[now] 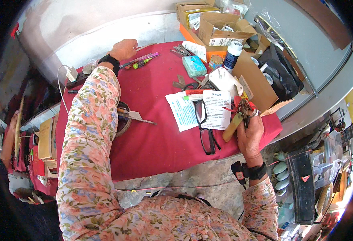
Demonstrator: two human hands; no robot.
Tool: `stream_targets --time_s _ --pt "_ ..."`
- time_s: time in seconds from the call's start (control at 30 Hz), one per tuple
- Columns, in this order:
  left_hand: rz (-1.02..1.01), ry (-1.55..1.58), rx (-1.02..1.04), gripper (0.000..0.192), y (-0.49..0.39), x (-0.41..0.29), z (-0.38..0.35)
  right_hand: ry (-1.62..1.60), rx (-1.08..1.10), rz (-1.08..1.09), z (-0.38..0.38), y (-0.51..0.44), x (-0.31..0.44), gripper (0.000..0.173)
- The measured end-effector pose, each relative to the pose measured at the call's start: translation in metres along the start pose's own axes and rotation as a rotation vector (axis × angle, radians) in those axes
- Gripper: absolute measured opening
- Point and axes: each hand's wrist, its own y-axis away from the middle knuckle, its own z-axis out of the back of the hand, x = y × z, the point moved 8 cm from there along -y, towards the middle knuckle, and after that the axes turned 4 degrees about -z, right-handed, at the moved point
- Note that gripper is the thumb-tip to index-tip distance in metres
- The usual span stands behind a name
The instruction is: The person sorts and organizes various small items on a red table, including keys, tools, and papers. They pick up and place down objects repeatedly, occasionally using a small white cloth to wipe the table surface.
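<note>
My left hand [123, 49] reaches to the far left edge of the red-covered table [152, 156], beside a thin stick-like item; its fingertips are partly hidden, so I cannot tell whether it holds anything. Pens and a green-handled screwdriver [142, 62] lie close to it. My right hand [250, 132] grips a bunch of keys [243, 113] with red cord and a yellowish tag at the table's right edge. Left of the keys lie black-framed glasses [207, 141], a printed leaflet [217, 110] and a white packet [182, 111]. Under my left forearm stands a round container [123, 129] holding bladed tools.
Open cardboard boxes [220, 25], a dark blue bottle [233, 54], a teal plastic case [194, 66] and a white plug adapter [224, 80] crowd the back right. A power strip [81, 79] with a white cable is at the left edge. Books [47, 138] stand farther left.
</note>
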Motion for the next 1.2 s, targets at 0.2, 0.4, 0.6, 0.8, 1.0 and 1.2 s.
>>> stream_targets --time_s 0.2,0.4,0.6,0.8,1.0,1.2 --pt "-0.112 0.16 0.396 0.035 0.005 -0.035 -0.018 -0.006 0.001 0.009 0.0 0.0 0.0 0.034" --pt "-0.132 0.032 0.419 0.039 0.015 -0.047 -0.03 0.002 0.001 0.019 -0.001 0.001 -0.001 0.032" --pt "-0.042 -0.058 0.542 0.041 0.022 -0.051 -0.034 0.0 -0.006 0.02 0.001 0.0 0.002 0.033" --pt "-0.086 0.043 0.443 0.037 0.036 -0.069 -0.008 -0.009 -0.033 0.03 0.004 -0.001 0.004 0.032" --pt "0.051 0.277 0.247 0.037 0.04 -0.046 0.07 -0.008 -0.02 -0.001 0.001 0.0 0.0 0.034" --pt "0.085 -0.03 0.114 0.032 0.059 0.0 0.109 0.047 -0.002 -0.033 -0.002 0.0 -0.005 0.033"
